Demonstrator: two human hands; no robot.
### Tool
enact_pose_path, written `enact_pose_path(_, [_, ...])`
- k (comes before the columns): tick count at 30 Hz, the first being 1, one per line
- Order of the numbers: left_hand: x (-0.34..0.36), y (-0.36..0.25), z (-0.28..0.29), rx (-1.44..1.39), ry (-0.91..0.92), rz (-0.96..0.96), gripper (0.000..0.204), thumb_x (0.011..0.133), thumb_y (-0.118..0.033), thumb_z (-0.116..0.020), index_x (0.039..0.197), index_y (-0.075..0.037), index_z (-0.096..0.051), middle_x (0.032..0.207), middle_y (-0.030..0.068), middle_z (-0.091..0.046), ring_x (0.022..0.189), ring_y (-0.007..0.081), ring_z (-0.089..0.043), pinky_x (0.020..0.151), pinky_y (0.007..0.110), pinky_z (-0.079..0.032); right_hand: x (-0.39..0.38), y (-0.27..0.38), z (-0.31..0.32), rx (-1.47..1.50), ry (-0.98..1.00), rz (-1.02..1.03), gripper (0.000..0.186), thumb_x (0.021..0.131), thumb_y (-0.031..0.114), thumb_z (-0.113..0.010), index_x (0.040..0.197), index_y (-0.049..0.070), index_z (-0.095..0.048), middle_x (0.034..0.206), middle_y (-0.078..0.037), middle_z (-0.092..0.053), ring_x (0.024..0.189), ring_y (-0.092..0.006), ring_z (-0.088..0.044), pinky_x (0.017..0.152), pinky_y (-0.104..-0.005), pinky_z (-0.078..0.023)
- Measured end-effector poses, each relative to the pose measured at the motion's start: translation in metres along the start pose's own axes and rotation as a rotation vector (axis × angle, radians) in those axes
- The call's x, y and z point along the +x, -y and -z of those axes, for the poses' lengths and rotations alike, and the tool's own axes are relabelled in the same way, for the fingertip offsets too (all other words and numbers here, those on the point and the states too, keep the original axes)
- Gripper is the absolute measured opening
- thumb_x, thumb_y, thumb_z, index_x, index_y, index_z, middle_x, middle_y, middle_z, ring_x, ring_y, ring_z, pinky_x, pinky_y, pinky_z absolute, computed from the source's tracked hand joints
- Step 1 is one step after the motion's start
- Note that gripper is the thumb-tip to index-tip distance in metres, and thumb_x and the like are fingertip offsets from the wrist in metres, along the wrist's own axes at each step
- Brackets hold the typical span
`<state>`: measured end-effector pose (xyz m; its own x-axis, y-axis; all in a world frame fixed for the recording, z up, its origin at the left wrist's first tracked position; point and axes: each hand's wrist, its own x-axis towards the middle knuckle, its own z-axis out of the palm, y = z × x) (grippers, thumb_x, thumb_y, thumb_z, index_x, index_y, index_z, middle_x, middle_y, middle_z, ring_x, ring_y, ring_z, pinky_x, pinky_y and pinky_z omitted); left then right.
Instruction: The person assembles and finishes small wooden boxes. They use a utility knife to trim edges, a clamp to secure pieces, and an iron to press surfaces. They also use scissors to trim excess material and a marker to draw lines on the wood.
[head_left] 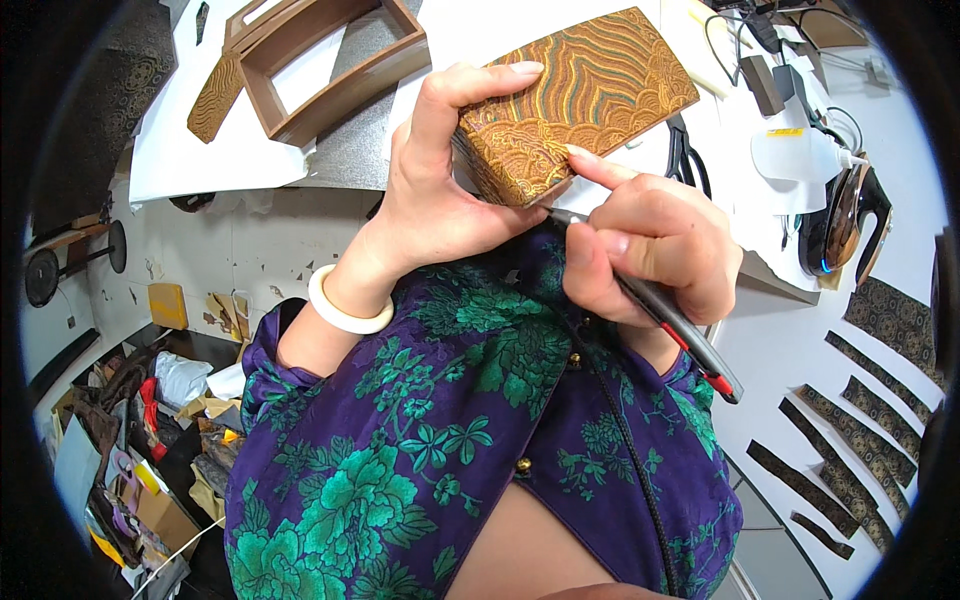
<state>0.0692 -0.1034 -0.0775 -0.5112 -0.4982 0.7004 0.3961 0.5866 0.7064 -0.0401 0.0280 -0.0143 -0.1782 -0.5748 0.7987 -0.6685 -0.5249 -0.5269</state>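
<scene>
A box covered in gold-brown brocade (585, 95) with wave patterns is tilted up over the table edge. My left hand (430, 170), with a cream bangle on its wrist, is closed around the box's left end, the thumb and a finger on either side. In my right hand (655, 240) is a slim dark grey pen-like tool (690, 345) with red parts. Its tip meets the lower edge of the box near the corner, and my right index finger rests on the brocade. What kind of tip it has is too small to tell.
Wooden frame-like trays (330, 70) and a brocade scrap (215, 100) lie at the back left. Black-handled scissors (685, 160) sit behind the box. To the right stand a white bottle (795, 155) and an iron (845, 220). Dark patterned strips (830, 450) lie lower right.
</scene>
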Motion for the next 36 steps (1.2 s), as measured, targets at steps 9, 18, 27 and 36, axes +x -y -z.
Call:
enact_pose_path(9, [-0.001, -0.002, 0.003, 0.032, 0.013, 0.035, 0.081, 0.060, -0.008, -0.093, 0.132, -0.009, -0.055, 0.116, 0.0098, -0.063, 0.104, 0.0245, -0.067, 0.090, 0.035, -0.052, -0.005, -0.003, 0.000, 0.037, 0.014, 0.027, 0.025, 0.083, -0.004, -0.074, 0.088, 0.004, -0.051, 0.067, -0.009, -0.063, 0.056, -0.0152, -0.062, 0.080, -0.0528, -0.063])
enact_pose_path(18, [0.001, -0.004, 0.006, 0.044, 0.039, 0.035, 0.082, 0.060, -0.009, -0.094, 0.131, -0.008, -0.054, 0.119, 0.0095, -0.062, 0.105, 0.0244, -0.066, 0.091, 0.035, -0.051, -0.007, -0.009, 0.000, 0.036, 0.025, 0.088, 0.025, 0.084, -0.003, -0.075, 0.088, 0.004, -0.051, 0.068, -0.010, -0.063, 0.056, -0.0153, -0.062, 0.078, -0.0509, -0.064])
enact_pose_path(27, [0.001, -0.003, 0.004, -0.026, 0.043, 0.045, 0.081, 0.062, -0.010, -0.094, 0.131, -0.007, -0.053, 0.118, 0.0099, -0.062, 0.106, 0.0226, -0.066, 0.090, 0.034, -0.053, -0.006, -0.014, 0.000, 0.050, -0.003, 0.144, 0.025, 0.083, -0.004, -0.075, 0.086, 0.003, -0.051, 0.066, -0.011, -0.062, 0.053, -0.0149, -0.060, 0.076, -0.0526, -0.064])
enact_pose_path(36, [-0.001, -0.002, 0.004, -0.019, 0.035, 0.045, 0.082, 0.063, -0.009, -0.094, 0.133, -0.007, -0.052, 0.119, 0.0099, -0.061, 0.107, 0.0220, -0.067, 0.090, 0.033, -0.053, -0.004, -0.011, -0.002, 0.066, -0.037, 0.129, 0.025, 0.077, -0.006, -0.077, 0.073, 0.004, -0.055, 0.066, -0.008, -0.061, 0.056, -0.0198, -0.064, 0.079, -0.0450, -0.065])
